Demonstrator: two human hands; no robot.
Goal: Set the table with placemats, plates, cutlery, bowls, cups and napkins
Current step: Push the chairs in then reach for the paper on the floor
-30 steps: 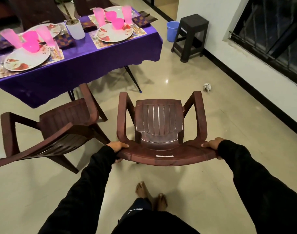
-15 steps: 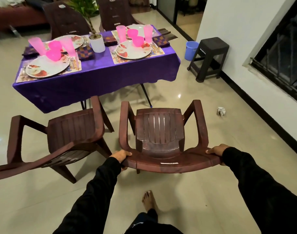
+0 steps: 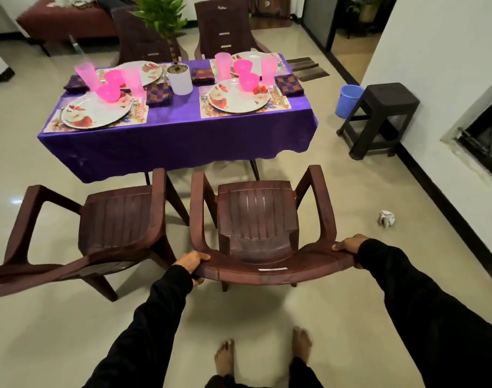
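Looks nearly finished: four settings laid on the purple-clothed table (image 3: 180, 147), each with a floral plate (image 3: 97, 113) on a placemat (image 3: 272, 111), a pink bowl (image 3: 108, 93), a pink cup (image 3: 223, 63), a folded checked napkin (image 3: 160, 94) and cutlery (image 3: 278, 96) beside the plates, a potted plant (image 3: 179, 78) at the centre. Left to do, apparently, only seating: left hand (image 3: 193, 261) and right hand (image 3: 348, 245) each wrapped over the backrest of a brown plastic armchair (image 3: 257, 219) just short of the table's near edge, a second armchair (image 3: 116, 222) beside it.

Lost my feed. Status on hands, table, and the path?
Left hand, right hand grip chair backrest. Table set: plates, cups, bowls, napkins. Second chair close beside, left.
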